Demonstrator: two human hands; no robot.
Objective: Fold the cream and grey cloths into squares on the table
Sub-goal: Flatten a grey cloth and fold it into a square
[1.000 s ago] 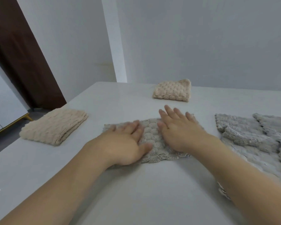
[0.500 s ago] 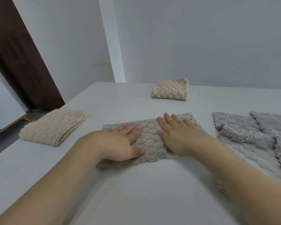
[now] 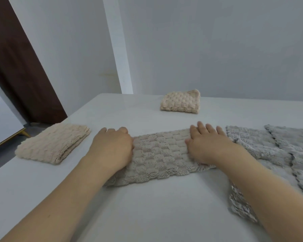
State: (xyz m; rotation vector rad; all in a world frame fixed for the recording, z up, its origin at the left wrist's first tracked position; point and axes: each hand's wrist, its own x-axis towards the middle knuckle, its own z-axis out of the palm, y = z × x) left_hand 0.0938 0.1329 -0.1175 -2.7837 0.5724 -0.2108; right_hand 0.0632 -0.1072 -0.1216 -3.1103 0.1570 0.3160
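A folded grey-beige waffle cloth [image 3: 160, 154] lies as a wide strip in the middle of the white table [image 3: 147, 215]. My left hand [image 3: 112, 147] presses flat on its left end. My right hand [image 3: 208, 145] presses flat on its right end, fingers straight and pointing away from me. A folded cream cloth [image 3: 53, 143] lies at the left edge. A second folded cream cloth [image 3: 181, 103] sits at the far middle. Unfolded grey cloths [image 3: 273, 151] lie spread out at the right, partly under my right forearm.
A white wall runs behind the table. A dark brown door [image 3: 16, 58] stands at the left, past the table's edge. Floor and a gold-legged piece of white furniture [image 3: 7, 130] show at the far left.
Both hands have slid apart along the grey-beige cloth, from its middle out to its two ends. The cloth now lies wider and flatter.
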